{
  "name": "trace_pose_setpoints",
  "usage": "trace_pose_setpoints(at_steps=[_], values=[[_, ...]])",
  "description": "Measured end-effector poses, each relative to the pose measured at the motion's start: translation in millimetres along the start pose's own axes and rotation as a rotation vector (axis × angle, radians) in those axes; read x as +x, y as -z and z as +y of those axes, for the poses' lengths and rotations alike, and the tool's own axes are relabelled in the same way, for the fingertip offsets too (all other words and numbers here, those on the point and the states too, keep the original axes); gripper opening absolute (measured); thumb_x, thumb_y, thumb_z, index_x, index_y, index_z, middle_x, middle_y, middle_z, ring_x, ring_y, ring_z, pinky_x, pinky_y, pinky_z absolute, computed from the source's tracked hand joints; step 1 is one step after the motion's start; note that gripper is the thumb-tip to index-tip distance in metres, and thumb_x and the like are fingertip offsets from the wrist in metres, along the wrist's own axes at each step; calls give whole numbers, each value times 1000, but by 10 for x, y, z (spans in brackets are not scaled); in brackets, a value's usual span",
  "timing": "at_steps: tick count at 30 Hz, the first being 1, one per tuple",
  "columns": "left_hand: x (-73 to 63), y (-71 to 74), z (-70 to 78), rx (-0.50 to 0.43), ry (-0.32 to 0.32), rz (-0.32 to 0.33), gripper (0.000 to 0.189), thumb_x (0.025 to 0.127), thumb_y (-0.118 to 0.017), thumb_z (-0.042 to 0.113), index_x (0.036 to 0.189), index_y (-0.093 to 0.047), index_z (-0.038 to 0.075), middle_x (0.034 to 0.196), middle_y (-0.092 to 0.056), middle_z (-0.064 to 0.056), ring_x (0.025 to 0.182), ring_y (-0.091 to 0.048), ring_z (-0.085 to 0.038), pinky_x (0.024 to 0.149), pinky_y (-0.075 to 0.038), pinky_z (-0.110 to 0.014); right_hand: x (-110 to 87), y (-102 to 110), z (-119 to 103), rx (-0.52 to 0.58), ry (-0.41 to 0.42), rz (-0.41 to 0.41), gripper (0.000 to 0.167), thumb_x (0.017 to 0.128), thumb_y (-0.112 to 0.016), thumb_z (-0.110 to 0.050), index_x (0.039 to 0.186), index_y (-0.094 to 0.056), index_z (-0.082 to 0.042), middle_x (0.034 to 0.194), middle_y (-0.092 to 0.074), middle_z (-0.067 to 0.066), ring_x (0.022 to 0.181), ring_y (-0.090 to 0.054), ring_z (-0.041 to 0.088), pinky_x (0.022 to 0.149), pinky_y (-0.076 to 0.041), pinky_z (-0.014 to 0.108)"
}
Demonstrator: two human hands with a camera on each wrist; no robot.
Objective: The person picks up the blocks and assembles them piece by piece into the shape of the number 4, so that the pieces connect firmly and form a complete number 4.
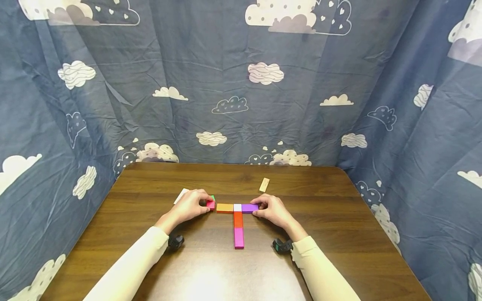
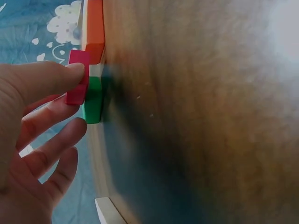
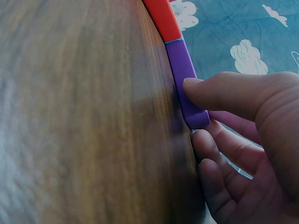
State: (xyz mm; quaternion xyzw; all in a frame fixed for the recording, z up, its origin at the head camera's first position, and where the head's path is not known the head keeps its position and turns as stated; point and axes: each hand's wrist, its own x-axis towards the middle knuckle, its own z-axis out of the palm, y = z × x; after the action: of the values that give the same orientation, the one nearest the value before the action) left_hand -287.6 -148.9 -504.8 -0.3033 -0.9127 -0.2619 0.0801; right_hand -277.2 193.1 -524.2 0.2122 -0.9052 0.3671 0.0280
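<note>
My left hand (image 1: 188, 205) pinches a small crimson block (image 2: 78, 57) between thumb and fingers, just left of an orange block (image 1: 224, 208). Close by it in the left wrist view lies a green block (image 2: 93, 102), mostly hidden from the head view. With thumb and fingers, my right hand (image 1: 274, 211) holds the outer end of a purple block (image 1: 247, 208) on the table. A white block (image 1: 237, 207) sits between the orange and purple ones. From it a red block (image 1: 238, 220) and a magenta block (image 1: 239, 238) run toward me, making a T shape.
Farther back on the brown wooden table (image 1: 301, 188) lies a light wooden block (image 1: 264, 184). A white piece (image 1: 180, 195) lies beyond my left hand, partly covered by it. A blue cloud-print curtain (image 1: 211, 121) hangs behind the table and at both sides.
</note>
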Motion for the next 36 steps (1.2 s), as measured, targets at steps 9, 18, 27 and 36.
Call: trace_pose_setpoints(at_steps=[9, 18, 27, 36], values=[[-17, -54, 42, -17, -12, 10, 25, 77, -84, 12, 101, -79, 14, 93, -67, 7, 76, -63, -10, 68, -50, -26, 11, 16, -1, -6, 10, 8, 33, 77, -85, -14, 109, -77, -12, 90, -68, 1, 76, -59, 11, 70, -46, 29], [-25, -125, 80, 52, 12, 20, 24, 79, -84, 15, 102, -79, 19, 95, -66, 8, 77, -61, -7, 68, -49, -29, -3, 14, -2, -1, 9, 6, 33, 77, -85, -14, 109, -77, -13, 89, -68, -1, 76, -59, 10, 71, -47, 28], [-49, -156, 99, 66, 37, 34, 27, 79, -85, 19, 105, -79, 21, 96, -64, 10, 77, -59, -4, 65, -47, -26, -7, 14, 2, -10, 12, 9, 32, 77, -85, -14, 109, -77, -13, 90, -68, 0, 76, -59, 10, 71, -47, 28], [-102, -176, 95, 14, 49, 11, 29, 80, -86, 18, 107, -79, 20, 93, -65, 10, 78, -62, -9, 66, -48, -27, -11, -1, 14, -5, 3, 6, 33, 77, -85, -15, 109, -77, -13, 88, -68, -2, 76, -59, 10, 71, -46, 28]])
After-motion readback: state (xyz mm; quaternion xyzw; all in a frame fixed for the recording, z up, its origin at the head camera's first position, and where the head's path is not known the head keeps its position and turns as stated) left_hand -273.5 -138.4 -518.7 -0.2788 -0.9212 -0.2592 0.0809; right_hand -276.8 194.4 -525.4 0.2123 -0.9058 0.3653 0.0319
